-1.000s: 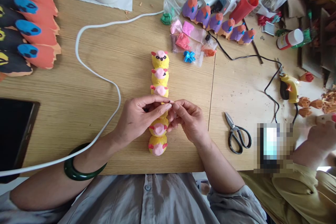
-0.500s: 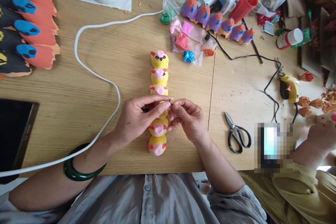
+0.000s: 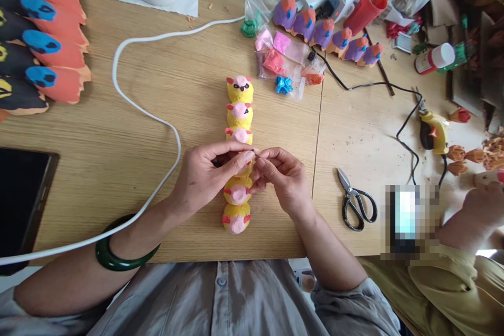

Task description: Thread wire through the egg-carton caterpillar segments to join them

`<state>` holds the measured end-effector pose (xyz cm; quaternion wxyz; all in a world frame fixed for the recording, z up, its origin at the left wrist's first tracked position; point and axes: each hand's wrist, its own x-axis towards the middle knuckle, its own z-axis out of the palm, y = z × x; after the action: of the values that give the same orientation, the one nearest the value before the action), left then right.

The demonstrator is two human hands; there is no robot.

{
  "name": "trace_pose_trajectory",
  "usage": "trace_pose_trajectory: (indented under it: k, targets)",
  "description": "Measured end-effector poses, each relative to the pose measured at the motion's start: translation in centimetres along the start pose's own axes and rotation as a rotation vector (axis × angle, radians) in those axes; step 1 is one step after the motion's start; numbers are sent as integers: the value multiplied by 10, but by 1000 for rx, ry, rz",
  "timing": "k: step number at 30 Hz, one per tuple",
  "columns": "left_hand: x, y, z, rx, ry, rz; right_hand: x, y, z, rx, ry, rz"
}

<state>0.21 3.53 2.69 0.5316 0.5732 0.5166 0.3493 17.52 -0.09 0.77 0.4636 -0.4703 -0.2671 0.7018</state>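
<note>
A row of yellow figures point(image 3: 240, 93) with pink snouts and red ears stands on the wooden table. The top figure has black marks on its face, and the second has one dark mark on its right side. Above the middle of the row, my left hand point(image 3: 210, 170) pinches a tiny dark piece point(image 3: 255, 155) between thumb and forefinger. My right hand point(image 3: 284, 176) pinches the same piece from the other side, so the fingertips of both hands nearly touch. The figures under my hands are partly hidden.
Bags of coloured clay point(image 3: 274, 62) and purple figures point(image 3: 323, 32) lie at the back. Black-handled scissors point(image 3: 356, 205) are on the right, near another person's arm point(image 3: 464, 218). A white cable point(image 3: 177, 139) curves past my left hand.
My fingertips have shifted slightly around the tiny dark piece, which shows less now. Both hands otherwise stay in place.
</note>
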Motion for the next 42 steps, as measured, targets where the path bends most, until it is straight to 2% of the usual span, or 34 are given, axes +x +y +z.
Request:
trace_pose_trajectory:
  k: [6, 22, 35, 42]
  targets:
    - [-1, -4, 0, -2, -46, 10, 0, -2, 2, 26, 63, -72]
    - [-3, -5, 0, 92, -39, 46, -1, -2, 3, -80, 107, -172]
    - [-3, -4, 0, 110, -80, 107, -6, 6, 1, -305, 125, -319]
    - [-3, -1, -3, 75, -115, 79, -5, 5, -3, -428, 112, -431]
